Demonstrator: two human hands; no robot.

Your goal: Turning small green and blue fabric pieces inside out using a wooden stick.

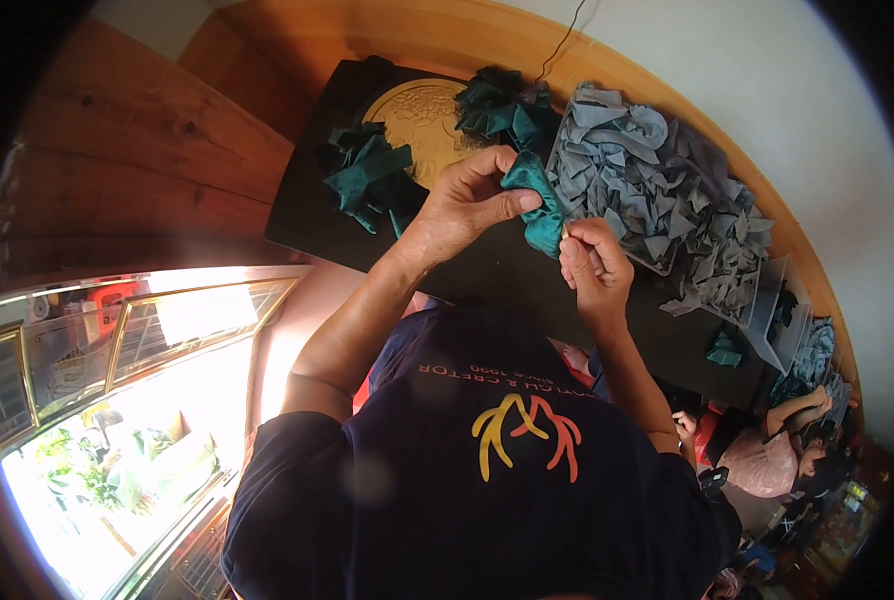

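Above the dark table (467, 262), a bunched, curved piece of shiny green velvety fabric (540, 208) is held up in front of me. My left hand (470, 196) pinches its upper left part between thumb and fingers. At the fabric's lower right edge, my right hand (597, 262) is closed in a pinch. A small light-coloured tip shows at those fingertips, too small to name. More green fabric pieces (367, 178) lie in a loose pile left of my left hand. Another green pile (502, 112) sits beyond the hands.
A gold round relief (407, 118) is set in the tabletop. Grey-green fabric pieces (657, 180) heap high at the right, beside a clear plastic bin (767, 310). One green piece (725, 346) lies near the right edge. Another person (767, 460) sits at far right; a bright window is at left.
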